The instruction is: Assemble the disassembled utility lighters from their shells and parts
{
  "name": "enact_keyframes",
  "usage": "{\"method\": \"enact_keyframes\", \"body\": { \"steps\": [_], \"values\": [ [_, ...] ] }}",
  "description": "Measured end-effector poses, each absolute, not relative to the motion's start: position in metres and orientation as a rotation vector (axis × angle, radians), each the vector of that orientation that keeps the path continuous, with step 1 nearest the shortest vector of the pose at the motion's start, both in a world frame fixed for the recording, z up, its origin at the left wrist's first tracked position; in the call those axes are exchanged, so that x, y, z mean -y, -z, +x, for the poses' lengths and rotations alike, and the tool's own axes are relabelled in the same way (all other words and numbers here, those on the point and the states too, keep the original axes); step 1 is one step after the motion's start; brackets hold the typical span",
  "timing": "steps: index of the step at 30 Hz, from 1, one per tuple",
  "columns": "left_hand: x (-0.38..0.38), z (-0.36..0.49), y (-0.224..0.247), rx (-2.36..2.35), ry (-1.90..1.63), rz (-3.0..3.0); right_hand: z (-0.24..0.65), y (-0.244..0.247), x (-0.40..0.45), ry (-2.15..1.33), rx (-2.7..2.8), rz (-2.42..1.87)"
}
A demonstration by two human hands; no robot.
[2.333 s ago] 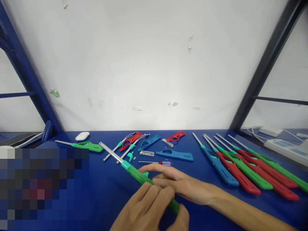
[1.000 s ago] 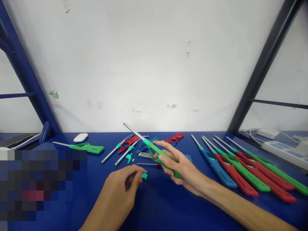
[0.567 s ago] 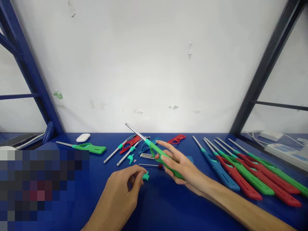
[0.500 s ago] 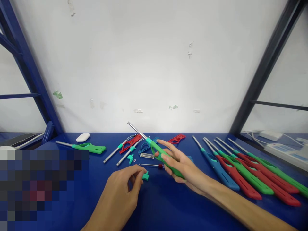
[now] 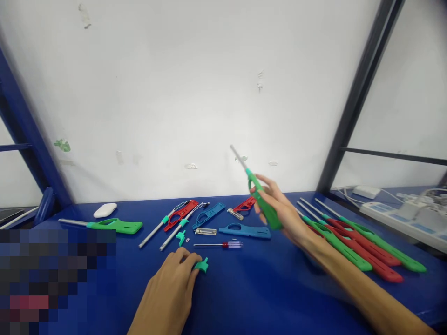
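Observation:
My right hand [image 5: 275, 204] is wrapped round a green lighter [image 5: 267, 209], raised above the table with its metal tube pointing up and left. Low at the centre-left, my left hand [image 5: 171, 284] pinches a small teal part [image 5: 202, 265] close to the tabletop. Just beyond lie a screwdriver [image 5: 226, 244] with a clear and red handle, a blue casing half [image 5: 246, 231], another blue casing [image 5: 209, 215] and a clear fuel tank [image 5: 206, 231]. Two metal tubes with teal collars [image 5: 174, 235] and a red casing [image 5: 180, 215] rest behind my left hand.
Several finished-looking lighters [image 5: 349, 246] lie in a row at the right. A green lighter [image 5: 117, 225] and a white case [image 5: 105, 210] are at the left. Power strips [image 5: 401, 218] stand far right. Behind is a white wall [image 5: 195, 93], between frame posts.
My right hand has lifted the green lighter up and to the right, uncovering the blue casing and screwdriver handle. My left hand keeps the teal part. The view has shifted right.

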State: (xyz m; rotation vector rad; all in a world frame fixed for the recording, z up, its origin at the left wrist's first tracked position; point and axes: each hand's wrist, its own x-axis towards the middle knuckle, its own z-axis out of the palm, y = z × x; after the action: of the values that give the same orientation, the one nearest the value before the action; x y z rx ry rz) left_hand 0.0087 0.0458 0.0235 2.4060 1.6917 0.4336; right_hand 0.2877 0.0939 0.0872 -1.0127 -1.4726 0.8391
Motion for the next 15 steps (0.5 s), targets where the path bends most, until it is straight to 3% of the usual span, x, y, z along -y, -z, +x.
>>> {"method": "enact_keyframes", "body": {
  "steps": [3, 4, 15],
  "values": [
    [-0.048, 0.008, -0.024, -1.694, -0.403, 2.432, 0.325, -0.103, -0.097, -0.159, 1.802, -1.428],
    [-0.048, 0.008, -0.024, -1.698, -0.387, 2.437, 0.336, -0.106, -0.098, -0.09, 1.845, -1.523],
    [-0.051, 0.014, -0.024, -1.782, -0.173, 2.506, 0.388, -0.082, -0.114, 0.117, 1.979, -2.347]
  ]
}}
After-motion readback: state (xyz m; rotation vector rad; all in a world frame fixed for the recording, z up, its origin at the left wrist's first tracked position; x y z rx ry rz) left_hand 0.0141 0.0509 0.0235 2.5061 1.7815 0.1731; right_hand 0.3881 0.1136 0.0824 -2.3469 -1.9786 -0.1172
